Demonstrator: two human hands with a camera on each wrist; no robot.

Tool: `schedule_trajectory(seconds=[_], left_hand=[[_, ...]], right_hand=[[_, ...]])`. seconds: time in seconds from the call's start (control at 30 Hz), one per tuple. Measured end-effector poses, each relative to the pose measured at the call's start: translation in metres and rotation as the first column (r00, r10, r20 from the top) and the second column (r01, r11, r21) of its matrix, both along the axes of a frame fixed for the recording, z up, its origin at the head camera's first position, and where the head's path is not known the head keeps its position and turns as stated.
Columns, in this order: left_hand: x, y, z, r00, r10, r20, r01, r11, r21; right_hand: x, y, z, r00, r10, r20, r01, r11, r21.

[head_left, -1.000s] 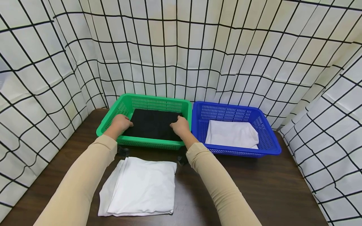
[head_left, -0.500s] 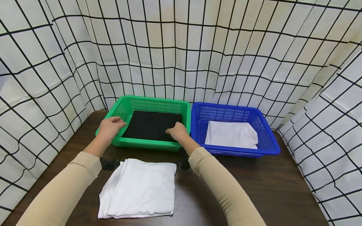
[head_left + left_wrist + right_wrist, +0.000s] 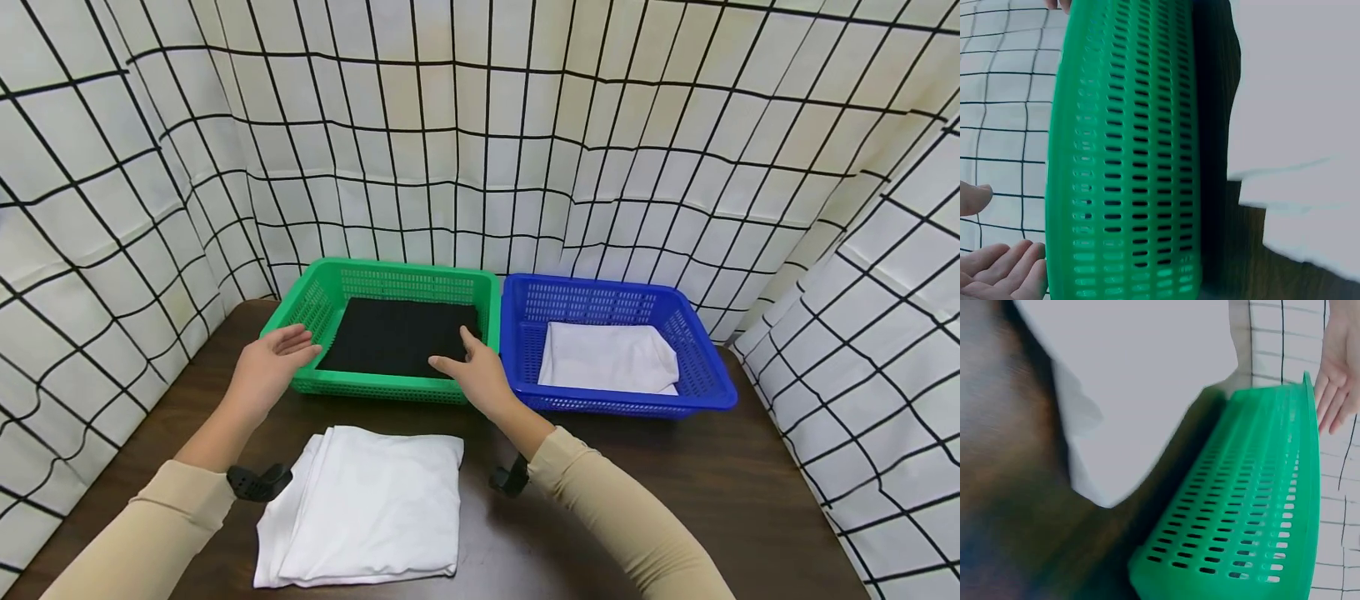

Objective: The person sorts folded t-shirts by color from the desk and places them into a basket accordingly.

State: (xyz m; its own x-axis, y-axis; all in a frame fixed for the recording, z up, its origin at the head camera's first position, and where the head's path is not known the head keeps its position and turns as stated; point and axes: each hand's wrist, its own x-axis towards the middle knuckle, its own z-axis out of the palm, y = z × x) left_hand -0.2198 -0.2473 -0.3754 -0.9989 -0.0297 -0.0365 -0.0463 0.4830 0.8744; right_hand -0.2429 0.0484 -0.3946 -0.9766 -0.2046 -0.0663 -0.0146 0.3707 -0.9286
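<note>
Arms outstretched, left grip and right grip hang loosely spread and empty near the green basket.

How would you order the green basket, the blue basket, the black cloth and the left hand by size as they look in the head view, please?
1. Green basket and blue basket: too alike to rank.
2. Black cloth, partly covered by the right hand.
3. Left hand.
</note>
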Motion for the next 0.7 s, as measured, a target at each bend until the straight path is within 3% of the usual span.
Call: schedule_trajectory(seconds=[0.2, 0.4, 0.57, 0.7], left_hand=[[0.019, -0.001, -0.007, 1.000, 0.024, -0.015, -0.024, 1.000, -0.019], [0.039, 0.003, -0.013, 0.997, 0.049, -0.068, -0.049, 0.999, 0.001], [0.054, 0.007, -0.016, 0.994, 0.082, -0.072, -0.082, 0.997, -0.003], [0.061, 0.010, -0.019, 0.996, 0.086, -0.035, -0.087, 0.996, -0.017]], right_hand=[[0.025, 0.016, -0.006, 0.999, 0.047, -0.004, -0.047, 0.974, -0.221], [0.048, 0.036, -0.012, 1.000, -0.006, 0.029, 0.017, 0.924, -0.381], [0.066, 0.047, -0.016, 0.999, -0.028, 0.037, 0.043, 0.875, -0.482], [0.078, 0.053, -0.020, 0.997, 0.019, 0.076, 0.021, 0.870, -0.493]])
